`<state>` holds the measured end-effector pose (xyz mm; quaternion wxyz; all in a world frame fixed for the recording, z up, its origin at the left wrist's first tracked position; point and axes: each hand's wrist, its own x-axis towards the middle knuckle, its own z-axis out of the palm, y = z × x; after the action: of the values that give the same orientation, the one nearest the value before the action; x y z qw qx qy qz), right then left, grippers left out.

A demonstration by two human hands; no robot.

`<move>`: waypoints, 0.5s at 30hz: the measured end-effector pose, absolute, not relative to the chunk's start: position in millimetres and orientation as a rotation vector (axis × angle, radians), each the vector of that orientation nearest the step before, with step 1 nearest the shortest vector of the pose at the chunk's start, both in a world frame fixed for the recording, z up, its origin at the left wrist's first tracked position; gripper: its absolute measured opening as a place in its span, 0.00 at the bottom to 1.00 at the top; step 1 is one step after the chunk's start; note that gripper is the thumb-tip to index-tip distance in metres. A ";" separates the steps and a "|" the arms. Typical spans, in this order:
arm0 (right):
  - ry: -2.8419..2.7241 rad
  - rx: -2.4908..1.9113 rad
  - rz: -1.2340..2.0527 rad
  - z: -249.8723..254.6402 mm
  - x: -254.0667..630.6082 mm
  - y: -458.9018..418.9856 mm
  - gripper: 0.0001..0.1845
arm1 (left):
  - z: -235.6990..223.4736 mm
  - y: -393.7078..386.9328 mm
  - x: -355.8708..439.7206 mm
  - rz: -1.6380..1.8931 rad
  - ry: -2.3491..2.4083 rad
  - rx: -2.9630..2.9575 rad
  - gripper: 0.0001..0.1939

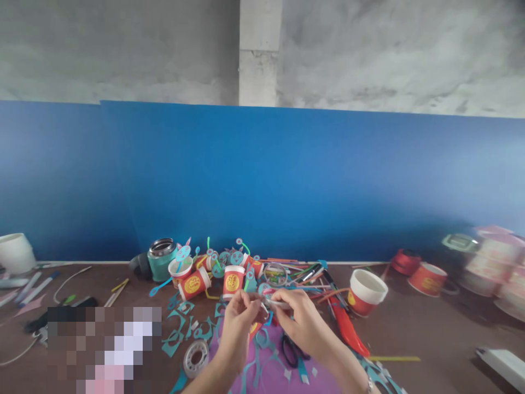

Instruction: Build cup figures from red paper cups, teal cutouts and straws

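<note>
Close together over a purple sheet, my left hand and my right hand are both closed in a pinch. A small whitish piece shows between the fingertips, too blurred to name. Just beyond the fingers is a teal paper face. Partly hidden below my left hand lies a red-and-yellow piece. Black-handled scissors rest by my right wrist. Left of my left forearm is a tape roll, with teal paper scraps around it. A red paper cup stands ahead.
Decorated cups and a teal thermos stand at the back. Pens and straws lie piled beside a red pouch. Stacked cups stand to the right. A blue panel closes the table's back edge.
</note>
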<state>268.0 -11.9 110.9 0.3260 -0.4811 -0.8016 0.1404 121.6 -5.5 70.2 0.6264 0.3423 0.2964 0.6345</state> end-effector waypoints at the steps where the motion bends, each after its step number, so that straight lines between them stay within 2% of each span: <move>1: -2.118 -1.262 0.347 110.6 267.7 -12.1 0.08 | 70.5 -5.1 122.1 1.460 0.683 0.787 0.20; 8: -2.131 -1.286 0.314 101.6 264.7 -11.1 0.09 | 63.0 -0.4 122.7 1.492 0.833 0.954 0.15; 15: -2.073 -1.319 0.436 99.0 257.9 -9.8 0.11 | 54.4 -0.9 120.7 1.559 1.084 1.471 0.03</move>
<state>257.9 -9.8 99.0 0.3174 -0.5011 -0.7878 0.1658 120.7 -0.9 54.4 0.3614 0.5709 0.4210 0.6052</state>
